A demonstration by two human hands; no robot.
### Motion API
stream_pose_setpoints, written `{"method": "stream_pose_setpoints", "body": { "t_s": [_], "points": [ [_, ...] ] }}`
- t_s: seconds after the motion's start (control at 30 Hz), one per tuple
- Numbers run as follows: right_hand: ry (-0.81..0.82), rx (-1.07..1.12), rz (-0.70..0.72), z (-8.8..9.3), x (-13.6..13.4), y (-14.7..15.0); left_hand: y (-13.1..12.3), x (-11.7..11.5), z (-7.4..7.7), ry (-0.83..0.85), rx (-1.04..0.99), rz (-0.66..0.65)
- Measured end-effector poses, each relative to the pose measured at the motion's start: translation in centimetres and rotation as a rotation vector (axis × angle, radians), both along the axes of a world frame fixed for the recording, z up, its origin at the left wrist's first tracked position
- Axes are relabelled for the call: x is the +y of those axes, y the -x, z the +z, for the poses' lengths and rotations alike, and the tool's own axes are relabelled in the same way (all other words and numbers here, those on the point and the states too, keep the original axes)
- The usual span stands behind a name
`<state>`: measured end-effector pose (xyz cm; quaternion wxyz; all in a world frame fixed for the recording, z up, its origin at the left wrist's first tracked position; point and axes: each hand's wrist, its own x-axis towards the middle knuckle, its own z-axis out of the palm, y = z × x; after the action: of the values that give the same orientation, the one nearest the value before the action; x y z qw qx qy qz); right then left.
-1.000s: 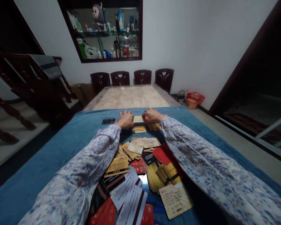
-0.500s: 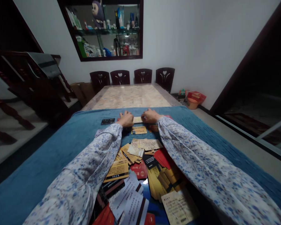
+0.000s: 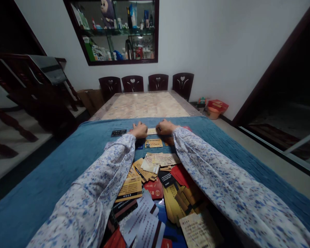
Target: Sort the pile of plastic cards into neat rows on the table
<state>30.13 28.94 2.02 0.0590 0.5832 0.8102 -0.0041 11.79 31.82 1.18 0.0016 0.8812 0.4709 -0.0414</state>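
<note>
Card point(image 3: 152, 131): pale, lying on the cloth between the two hands, its ends running up to the fingers.
Left hand point(image 3: 140, 130): at the near card's left end, back of the hand upward, fingers bent.
Left grip: fingertips hidden, so I cannot tell whether they are clamped on it or apart.
Right hand point(image 3: 165, 127): at the opposite end, fingers curled in toward the palm.
Right grip: contact with the card is too small to make out; I cannot tell whether it pinches.
Yellow card point(image 3: 153, 143): just nearer the person than the pale one, a small printed figure at its left.
Blue card point(image 3: 139, 146): partly covered by the left hand and sleeve.
Black card point(image 3: 119, 133): flat, left of the left hand.
Red card point(image 3: 187, 128): peeking out beyond the right wrist.
Pile point(image 3: 154, 188): between the forearms, overlapping cards in red, yellow, gold, black and cream, with white striped ones point(image 3: 150, 230) nearest the person.
Sleeves point(image 3: 113, 162): white with blue flowers.
Cloth point(image 3: 54, 165): blue, spread over the near part of the worktop point(image 3: 150, 105).
Chairs point(image 3: 183, 84): four, dark, along the far edge.
</note>
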Motion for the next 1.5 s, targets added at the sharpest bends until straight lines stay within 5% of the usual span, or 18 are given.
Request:
{"method": "stream_pose_setpoints", "body": {
  "t_s": [0.83,1.5],
  "points": [
    [-0.021,-0.006,0.006,-0.2,0.4,-0.1,-0.3,-0.3,-0.4,-0.043,0.007,0.018],
    [-0.131,-0.006,0.05,2.5,-5.4,-2.5,0.0,-5.3,0.8,-0.171,-0.037,-0.134]
  ]
}}
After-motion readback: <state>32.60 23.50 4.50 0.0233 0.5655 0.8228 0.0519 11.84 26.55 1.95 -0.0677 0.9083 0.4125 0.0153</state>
